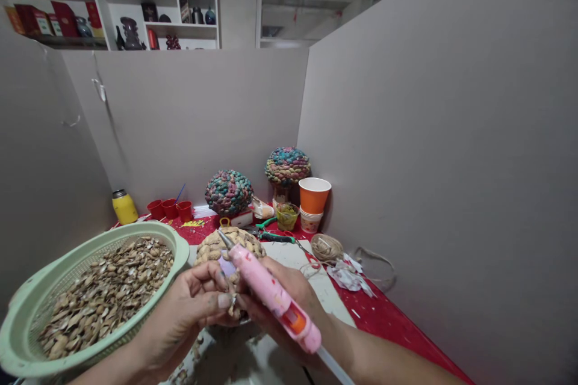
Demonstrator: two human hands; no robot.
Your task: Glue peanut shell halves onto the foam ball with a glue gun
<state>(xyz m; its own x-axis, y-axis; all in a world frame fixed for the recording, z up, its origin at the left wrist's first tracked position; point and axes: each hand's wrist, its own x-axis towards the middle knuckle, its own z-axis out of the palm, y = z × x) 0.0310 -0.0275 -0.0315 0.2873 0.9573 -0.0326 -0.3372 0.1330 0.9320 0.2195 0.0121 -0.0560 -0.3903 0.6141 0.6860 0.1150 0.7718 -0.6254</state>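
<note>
My right hand [293, 289] is closed around a pink hot glue gun [266, 283], its metal nozzle angled up and to the left. A clear glue stick [334, 367] sticks out of its rear end. My left hand [185, 307] is closed, thumb and fingertips pinching a small piece of peanut shell [233, 307] beside my right fingertips. Just behind both hands sits a rounded form covered in peanut shells [212, 245], with a pale purple patch [227, 266] uncovered. My hands and the glue gun hide much of it.
A green basket [180, 243] of peanut shells [112, 283] stands left. Behind are two coloured domes [229, 192], red cups [170, 209], a yellow bottle [124, 207], green-handled pliers [275, 237] and an orange paper cup [315, 197]. Twine [327, 248] lies right, near the partition [433, 162].
</note>
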